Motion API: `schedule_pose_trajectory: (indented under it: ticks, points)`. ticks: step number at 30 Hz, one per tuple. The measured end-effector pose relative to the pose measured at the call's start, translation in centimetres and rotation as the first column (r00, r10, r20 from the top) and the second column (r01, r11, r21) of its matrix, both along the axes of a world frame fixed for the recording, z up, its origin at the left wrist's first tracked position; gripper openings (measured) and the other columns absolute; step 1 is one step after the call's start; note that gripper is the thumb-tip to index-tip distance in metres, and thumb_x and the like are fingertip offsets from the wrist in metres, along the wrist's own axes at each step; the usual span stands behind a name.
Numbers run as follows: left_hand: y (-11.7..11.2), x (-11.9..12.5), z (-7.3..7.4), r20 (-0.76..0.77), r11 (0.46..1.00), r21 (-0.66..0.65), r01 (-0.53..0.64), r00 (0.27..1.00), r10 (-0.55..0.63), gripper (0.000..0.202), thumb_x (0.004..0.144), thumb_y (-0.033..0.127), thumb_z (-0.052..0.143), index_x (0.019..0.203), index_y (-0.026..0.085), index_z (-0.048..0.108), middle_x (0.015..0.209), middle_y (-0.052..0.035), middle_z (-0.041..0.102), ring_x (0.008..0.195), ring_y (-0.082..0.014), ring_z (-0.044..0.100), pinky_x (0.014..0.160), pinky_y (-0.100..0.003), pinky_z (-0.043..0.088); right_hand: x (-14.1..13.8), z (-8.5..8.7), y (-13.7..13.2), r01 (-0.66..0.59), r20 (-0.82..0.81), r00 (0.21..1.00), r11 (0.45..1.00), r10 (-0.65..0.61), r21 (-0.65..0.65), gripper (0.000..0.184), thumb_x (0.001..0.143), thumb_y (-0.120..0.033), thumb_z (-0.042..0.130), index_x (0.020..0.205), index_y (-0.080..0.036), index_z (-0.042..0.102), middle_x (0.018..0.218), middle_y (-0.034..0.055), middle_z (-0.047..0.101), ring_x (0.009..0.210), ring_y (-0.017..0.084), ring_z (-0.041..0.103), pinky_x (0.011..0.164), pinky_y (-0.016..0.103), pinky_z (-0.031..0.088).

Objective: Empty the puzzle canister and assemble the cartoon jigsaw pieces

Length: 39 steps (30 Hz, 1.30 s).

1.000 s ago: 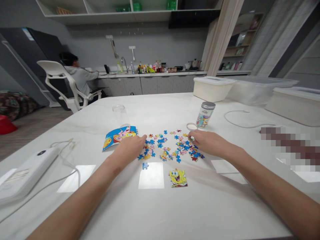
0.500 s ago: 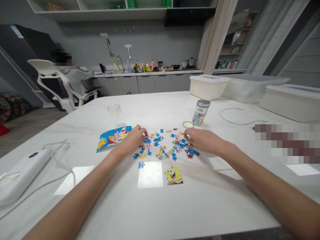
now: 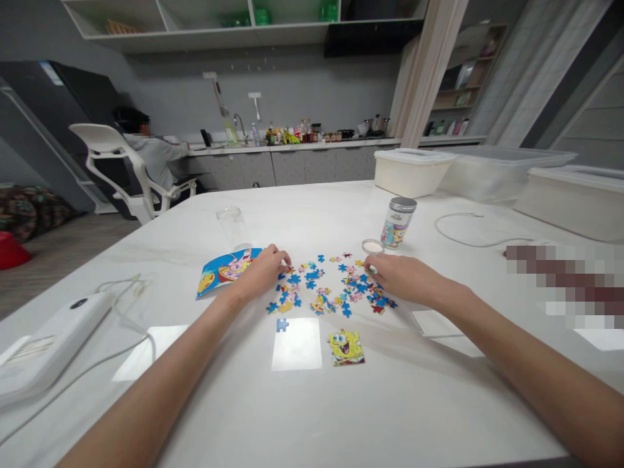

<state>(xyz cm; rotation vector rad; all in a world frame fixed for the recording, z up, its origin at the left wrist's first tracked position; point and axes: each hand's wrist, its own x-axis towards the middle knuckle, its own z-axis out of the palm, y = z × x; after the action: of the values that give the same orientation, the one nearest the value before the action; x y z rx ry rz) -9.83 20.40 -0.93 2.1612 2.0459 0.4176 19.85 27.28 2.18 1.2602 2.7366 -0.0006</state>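
Note:
Loose jigsaw puzzle pieces (image 3: pixel 311 279), mostly blue with some pink, yellow and red, lie scattered between my two hands. My left hand (image 3: pixel 266 270) is at the pile's left edge, fingers curled together; what they hold, if anything, is too small to make out. Beside that wrist lies a curved blue picture sheet (image 3: pixel 219 272) with cartoon figures. At the pile's right side, my right hand (image 3: pixel 397 276) pinches a small puzzle piece at its fingertips. Closer to me rests a joined yellow puzzle section (image 3: pixel 346 348) with a cartoon face. One blue piece (image 3: pixel 282 325) lies apart at left.
Behind my right hand stand a printed can (image 3: pixel 398 222) and a round lid (image 3: pixel 373 247). A clear jar (image 3: pixel 232 227) is behind the sheet. A white device (image 3: pixel 53 344) with a cable sits left. Storage boxes (image 3: pixel 414 172) line the back right. A person (image 3: pixel 151 159) sits beyond the table.
The whole view has shifted slightly, so things appear a little farther right and lower. Both hands keep nearly the same places at the pile, and the pieces look unmoved.

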Motion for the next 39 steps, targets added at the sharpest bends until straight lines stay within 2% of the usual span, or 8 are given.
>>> schedule_pose_trajectory:
  ticks: [6, 14, 19, 23, 29, 35, 39]
  points:
    - [0.1, -0.3, 0.0, -0.042, 0.999, -0.019, 0.044, 0.998, -0.045, 0.02, 0.083, 0.008, 0.044, 0.084, 0.019, 0.061, 0.097, -0.0074, 0.056, 0.097, -0.0222, 0.056, 0.088, -0.033, 0.046, 0.0, -0.1, -0.1, 0.012, 0.006, 1.0, 1.0, -0.012, 0.003, 0.027, 0.095, -0.02, 0.04, 0.115, -0.021, 0.058, 0.116, 0.0108, 0.067, 0.096, 0.027, 0.066, 0.069, 0.032, 0.042]
    - [-0.5, 0.1, 1.0, -0.036, 0.985, -0.084, 0.152, 0.987, -0.156, 0.031, 0.084, 0.007, 0.038, 0.099, 0.021, 0.06, 0.099, -0.0068, 0.057, 0.094, -0.0211, 0.055, 0.081, -0.032, 0.045, -0.1, -0.2, -0.1, 0.022, 0.009, 1.0, 1.0, -0.022, -0.004, 0.027, 0.095, -0.022, 0.04, 0.116, -0.021, 0.057, 0.115, 0.0107, 0.068, 0.095, 0.029, 0.066, 0.067, 0.033, 0.041]
    - [-0.4, 0.1, 0.8, -0.007, 0.986, -0.084, 0.144, 0.989, -0.145, 0.02, 0.088, 0.016, 0.039, 0.094, 0.02, 0.059, 0.099, -0.0076, 0.058, 0.094, -0.0222, 0.055, 0.082, -0.034, 0.045, -0.1, -0.2, -0.1, 0.029, 0.005, 1.0, 1.0, -0.029, -0.003, 0.026, 0.096, -0.023, 0.04, 0.115, -0.021, 0.058, 0.116, 0.0108, 0.067, 0.094, 0.027, 0.066, 0.067, 0.032, 0.041]
    - [-0.2, 0.2, 0.6, 0.002, 0.993, -0.068, 0.092, 0.996, -0.093, 0.009, 0.086, 0.024, 0.045, 0.082, 0.02, 0.052, 0.097, -0.0086, 0.06, 0.095, -0.025, 0.055, 0.084, -0.037, 0.045, -0.2, 0.1, -0.3, 0.019, 0.011, 1.0, 1.0, -0.019, -0.001, 0.025, 0.096, -0.021, 0.039, 0.112, -0.021, 0.058, 0.111, 0.0103, 0.069, 0.093, 0.027, 0.066, 0.066, 0.032, 0.04]
    - [-0.3, 0.6, 0.7, 0.022, 0.996, -0.057, 0.067, 0.998, -0.066, 0.005, 0.083, 0.023, 0.047, 0.079, 0.022, 0.048, 0.093, -0.0082, 0.06, 0.092, -0.0248, 0.057, 0.08, -0.036, 0.046, -0.2, 0.0, -0.3, -0.002, 0.008, 1.0, 1.0, 0.002, 0.008, 0.026, 0.096, -0.019, 0.037, 0.114, -0.019, 0.057, 0.111, 0.01, 0.069, 0.096, 0.027, 0.066, 0.066, 0.032, 0.04]
    - [-0.3, 1.1, 0.8, 0.093, 0.996, -0.053, 0.065, 0.994, -0.06, 0.01, 0.085, 0.028, 0.047, 0.078, 0.022, 0.047, 0.086, -0.0058, 0.059, 0.078, -0.0212, 0.056, 0.069, -0.033, 0.044, -0.1, -0.4, -0.1, 0.005, 0.003, 1.0, 1.0, -0.005, 0.015, 0.026, 0.097, -0.023, 0.039, 0.116, -0.02, 0.056, 0.114, 0.0107, 0.068, 0.097, 0.027, 0.066, 0.068, 0.032, 0.041]
    - [-0.5, 1.5, 1.0, 0.116, 0.996, -0.037, 0.08, 0.99, -0.076, 0.01, 0.084, 0.023, 0.046, 0.074, 0.022, 0.044, 0.077, -0.0021, 0.057, 0.07, -0.0182, 0.053, 0.065, -0.031, 0.041, -0.1, -0.3, -0.1, 0.012, 0.009, 1.0, 1.0, -0.012, 0.006, 0.026, 0.097, -0.023, 0.039, 0.116, -0.02, 0.056, 0.112, 0.0106, 0.068, 0.095, 0.027, 0.066, 0.068, 0.032, 0.041]
